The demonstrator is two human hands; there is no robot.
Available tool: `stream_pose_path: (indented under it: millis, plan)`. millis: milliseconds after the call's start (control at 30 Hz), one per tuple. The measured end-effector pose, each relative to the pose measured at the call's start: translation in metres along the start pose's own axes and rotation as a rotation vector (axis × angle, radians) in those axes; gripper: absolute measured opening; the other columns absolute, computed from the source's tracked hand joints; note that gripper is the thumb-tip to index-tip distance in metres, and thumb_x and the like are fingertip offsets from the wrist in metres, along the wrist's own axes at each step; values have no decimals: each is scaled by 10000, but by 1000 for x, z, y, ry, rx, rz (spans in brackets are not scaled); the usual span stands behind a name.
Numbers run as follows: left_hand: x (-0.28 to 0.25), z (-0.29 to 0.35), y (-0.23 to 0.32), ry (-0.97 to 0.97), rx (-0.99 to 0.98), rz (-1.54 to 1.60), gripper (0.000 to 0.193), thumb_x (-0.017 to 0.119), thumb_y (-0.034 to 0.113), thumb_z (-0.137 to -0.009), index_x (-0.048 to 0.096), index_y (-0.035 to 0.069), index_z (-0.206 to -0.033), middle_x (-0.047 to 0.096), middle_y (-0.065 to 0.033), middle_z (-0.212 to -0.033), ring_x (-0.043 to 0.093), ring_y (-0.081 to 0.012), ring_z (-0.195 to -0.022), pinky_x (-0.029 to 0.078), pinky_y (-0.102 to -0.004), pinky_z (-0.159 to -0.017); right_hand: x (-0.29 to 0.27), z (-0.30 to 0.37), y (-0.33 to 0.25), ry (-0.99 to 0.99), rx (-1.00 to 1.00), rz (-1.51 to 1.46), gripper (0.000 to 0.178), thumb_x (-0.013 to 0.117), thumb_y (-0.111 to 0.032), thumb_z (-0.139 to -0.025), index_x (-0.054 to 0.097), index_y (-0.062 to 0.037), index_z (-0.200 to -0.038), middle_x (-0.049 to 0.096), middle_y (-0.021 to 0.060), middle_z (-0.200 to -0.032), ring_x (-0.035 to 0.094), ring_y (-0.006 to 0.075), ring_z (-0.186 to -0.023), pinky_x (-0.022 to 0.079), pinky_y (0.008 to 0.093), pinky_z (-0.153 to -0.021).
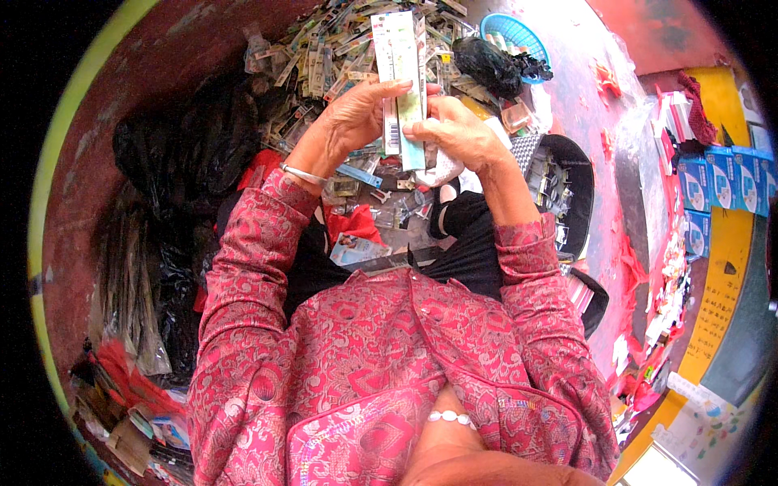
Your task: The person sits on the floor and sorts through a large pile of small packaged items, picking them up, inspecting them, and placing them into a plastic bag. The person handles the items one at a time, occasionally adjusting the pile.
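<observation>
Several long, flat packets (397, 50), white and pale green with a barcode strip, are held upright in a small stack before me. My left hand (356, 115) is closed on their left side, its thumb across the front. My right hand (458, 134) grips the right side, thumb pressed on the pale green packet in front; its other fingers are partly hidden behind. Just beyond the hands spreads a big heap of similar slim packets (332, 61). A loose light-blue strip (359, 175) lies below my left hand.
A blue plastic basket (491, 21) and a crumpled black bag (486, 66) stand at the far right of the heap. A black tub (580, 190) with small packets is right of my knees. Black plastic bags (182, 146) lie at left. Blue boxes (695, 185) are stacked at far right.
</observation>
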State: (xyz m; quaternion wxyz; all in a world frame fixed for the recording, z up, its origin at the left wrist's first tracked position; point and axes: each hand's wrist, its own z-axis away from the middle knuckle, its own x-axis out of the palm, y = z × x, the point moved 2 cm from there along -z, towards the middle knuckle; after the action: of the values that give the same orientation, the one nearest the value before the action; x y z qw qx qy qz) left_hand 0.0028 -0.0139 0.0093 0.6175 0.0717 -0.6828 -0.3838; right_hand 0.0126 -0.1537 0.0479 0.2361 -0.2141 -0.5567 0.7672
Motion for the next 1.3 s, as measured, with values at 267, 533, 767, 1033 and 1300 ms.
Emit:
stream_pose_path:
  millis: [267,533,767,1033,1300]
  plan:
    - [18,1,-9,-42,-46,40,514,612,192,-738,403,15,-1173,535,-178,-1059,552,-250,-943,463,-371,-818,1,7,9,-70,59,-29,300,564,-223,-805,541,9,-994,568,12,-859,517,79,-756,423,223,-688]
    - [2,-3,-9,226,-4,-146,295,590,129,-758,498,-5,-1003,599,-118,-859,608,-227,-725,525,-363,-661,-28,22,-19,246,58,410,260,547,-263,-820,622,-18,-775,592,46,-679,536,91,-661,423,233,-638]
    - [38,7,-27,165,-245,-366,190,555,26,-708,522,-33,-886,590,-126,-760,605,-205,-643,515,-306,-627,-14,10,-30,921,-915,836,152,595,-229,-732,590,-82,-697,573,77,-626,558,175,-516,440,278,-480]
    - [23,12,-23,138,-189,-418,237,537,83,-777,466,-1,-987,561,-62,-700,550,-140,-545,478,-243,-524,-113,18,-17,1255,-620,787,183,555,-221,-742,545,-38,-740,567,161,-681,558,317,-613,433,387,-558]
    - [-27,-4,-2,257,-54,117,282,511,59,-792,430,-23,-1050,433,-41,-720,436,-121,-610,429,-265,-610,-236,73,10,554,-636,-945,410,475,-358,-808,533,22,-951,573,93,-721,554,181,-610,466,290,-480]
